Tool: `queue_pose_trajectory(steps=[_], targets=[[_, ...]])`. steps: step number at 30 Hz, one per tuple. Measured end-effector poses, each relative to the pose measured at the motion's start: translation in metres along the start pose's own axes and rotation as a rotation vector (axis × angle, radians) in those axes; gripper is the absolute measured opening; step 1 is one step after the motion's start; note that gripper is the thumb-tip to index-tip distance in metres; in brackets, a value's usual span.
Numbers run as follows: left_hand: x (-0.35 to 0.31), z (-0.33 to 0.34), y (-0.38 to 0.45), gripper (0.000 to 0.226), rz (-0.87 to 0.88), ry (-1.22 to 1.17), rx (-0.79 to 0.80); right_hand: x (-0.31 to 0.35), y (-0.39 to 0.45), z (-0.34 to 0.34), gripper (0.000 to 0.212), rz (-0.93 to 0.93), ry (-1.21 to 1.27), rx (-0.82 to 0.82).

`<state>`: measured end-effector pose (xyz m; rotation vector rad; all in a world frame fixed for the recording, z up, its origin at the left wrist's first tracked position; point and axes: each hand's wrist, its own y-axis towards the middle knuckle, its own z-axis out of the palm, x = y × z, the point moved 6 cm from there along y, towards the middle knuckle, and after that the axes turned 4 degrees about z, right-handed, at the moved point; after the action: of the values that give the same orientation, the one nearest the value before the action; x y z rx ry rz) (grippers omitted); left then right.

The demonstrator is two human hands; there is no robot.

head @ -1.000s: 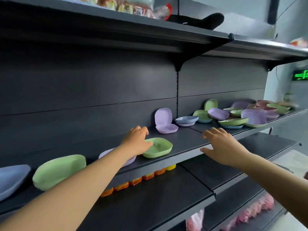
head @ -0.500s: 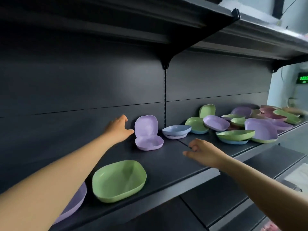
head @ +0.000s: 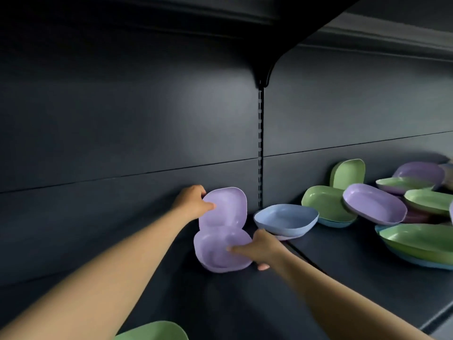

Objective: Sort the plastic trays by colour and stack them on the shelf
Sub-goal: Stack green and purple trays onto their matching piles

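Since both purple trays look like thin moulded plastic with smooth rounded rims, they should prove light, fairly stiff and a little slippery, best taken at the rim with thumb inside and fingers beneath. The upright purple tray (head: 224, 207) leans on the shelf's back panel with the left hand (head: 193, 204) pinching its left edge, while the flat purple tray (head: 221, 251) lies on the shelf (head: 343, 271) below it, its right rim gripped by the right hand (head: 263, 249). Just right sits a blue tray (head: 285, 218), then a loose jumble of green and purple trays (head: 377, 204).

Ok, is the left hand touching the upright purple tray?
Touching. The head view shows the left hand gripping the upright purple tray at its left rim, thumb across the front face.
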<state>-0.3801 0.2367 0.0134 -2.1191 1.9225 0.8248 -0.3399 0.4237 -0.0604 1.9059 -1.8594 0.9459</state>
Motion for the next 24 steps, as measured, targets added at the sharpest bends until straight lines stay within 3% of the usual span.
queue_pose_trajectory(steps=[2, 6, 11, 14, 18, 24], targets=[[-0.002, 0.007, 0.006, 0.022, -0.005, 0.029, -0.027, 0.004, 0.007, 0.001, 0.038, -0.007, -0.105, -0.035], [-0.005, 0.018, 0.01, 0.037, -0.01, 0.143, -0.006, 0.003, 0.018, 0.005, 0.036, -0.009, -0.258, -0.066], [0.004, 0.0, 0.0, 0.033, -0.04, 0.159, -0.063, -0.004, 0.026, 0.004, 0.035, 0.052, -0.187, -0.053], [0.012, -0.025, -0.02, 0.025, -0.089, 0.076, -0.152, -0.008, 0.024, 0.001, 0.031, 0.061, 0.02, -0.024], [0.022, -0.066, -0.064, 0.012, -0.194, -0.128, -0.298, -0.012, 0.009, -0.008, 0.036, -0.046, 0.299, -0.035], [0.05, -0.121, -0.165, 0.032, -0.34, -0.729, -0.567, -0.002, -0.042, -0.025, 0.035, -0.208, 0.475, -0.074]])
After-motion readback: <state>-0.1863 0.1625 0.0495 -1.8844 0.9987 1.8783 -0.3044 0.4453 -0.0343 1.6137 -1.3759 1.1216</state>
